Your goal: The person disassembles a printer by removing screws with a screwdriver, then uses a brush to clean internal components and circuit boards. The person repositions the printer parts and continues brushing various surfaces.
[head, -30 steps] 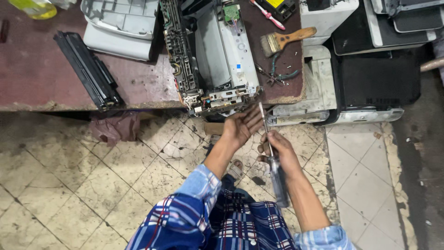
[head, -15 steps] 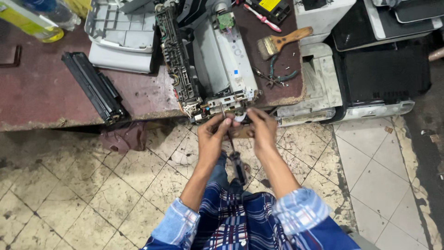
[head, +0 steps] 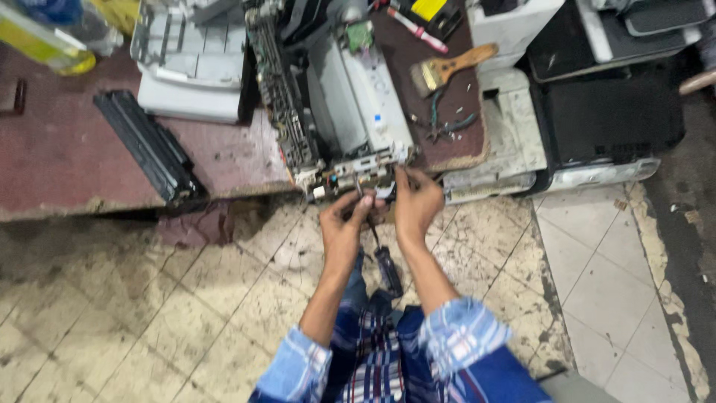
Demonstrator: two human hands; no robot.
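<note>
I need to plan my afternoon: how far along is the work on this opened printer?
Done: the printer is stripped of its covers, and a grey cover lies aside. In hand: both hands, left and right, at its near edge, with a screwdriver between them. Left: it remains open; loose bits lie by the brush.

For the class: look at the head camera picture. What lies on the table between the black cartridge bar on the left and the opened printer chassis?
In the head view, between the black cartridge bar and the opened printer chassis lies a pale grey plastic tray, with bare reddish table nearer the edge.

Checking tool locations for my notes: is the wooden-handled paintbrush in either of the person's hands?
No, the wooden-handled paintbrush lies on the table, while the left hand and right hand are at the opened printer's front edge.
</note>
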